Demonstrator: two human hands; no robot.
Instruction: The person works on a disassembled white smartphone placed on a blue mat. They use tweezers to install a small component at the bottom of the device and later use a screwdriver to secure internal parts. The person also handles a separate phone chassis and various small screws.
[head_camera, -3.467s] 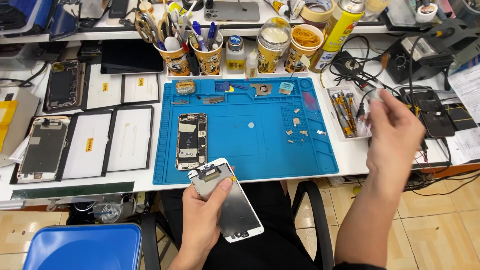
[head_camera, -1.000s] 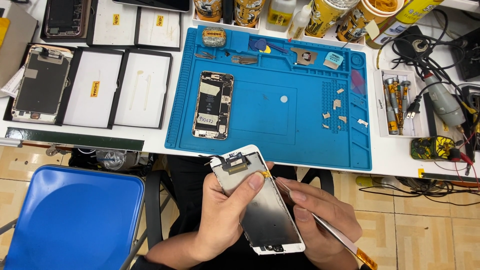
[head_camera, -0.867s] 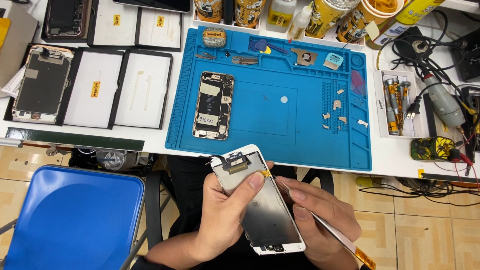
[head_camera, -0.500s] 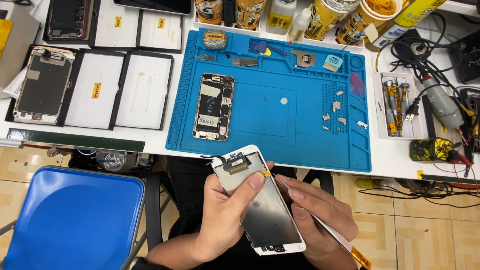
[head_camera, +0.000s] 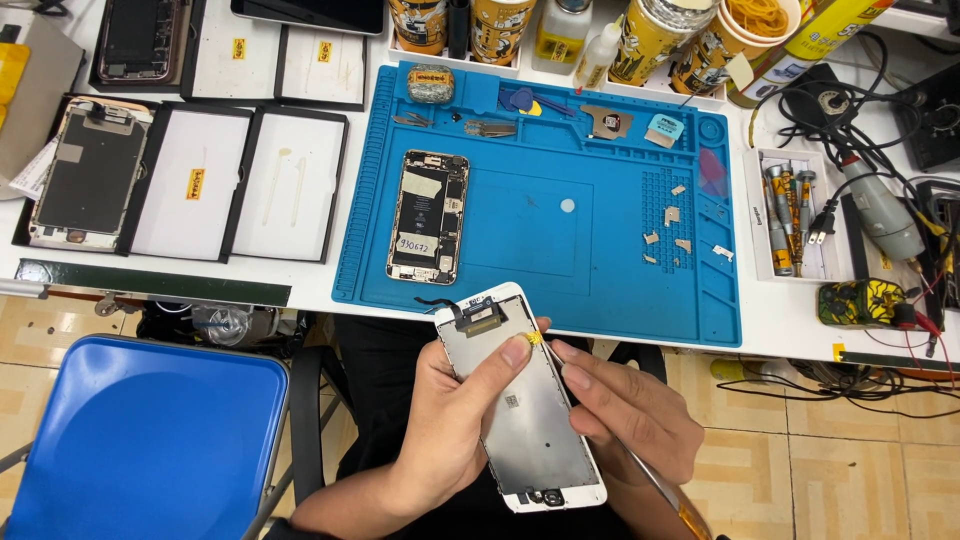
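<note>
- Left hand (head_camera: 455, 420) grips the detached phone screen (head_camera: 520, 400)
- Right hand (head_camera: 630, 410) pinches a thin tool (head_camera: 665, 490) at its edge
- Opened phone body (head_camera: 428, 230) waits on the blue mat (head_camera: 560, 290), reassembly not yet begun

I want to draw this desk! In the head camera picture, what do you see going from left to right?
Blue chair seat → black-framed white trays → left hand → phone screen panel → right hand → screwdriver tray → tangled cables.

We see a matt blue rubbery work mat (head_camera: 560, 215) on the smooth white benchtop (head_camera: 790, 325). The phone screen assembly (head_camera: 520, 400) shows a dull grey metal back plate in a glossy white frame. The blue stool seat (head_camera: 140, 440) looks smooth plastic.
</note>
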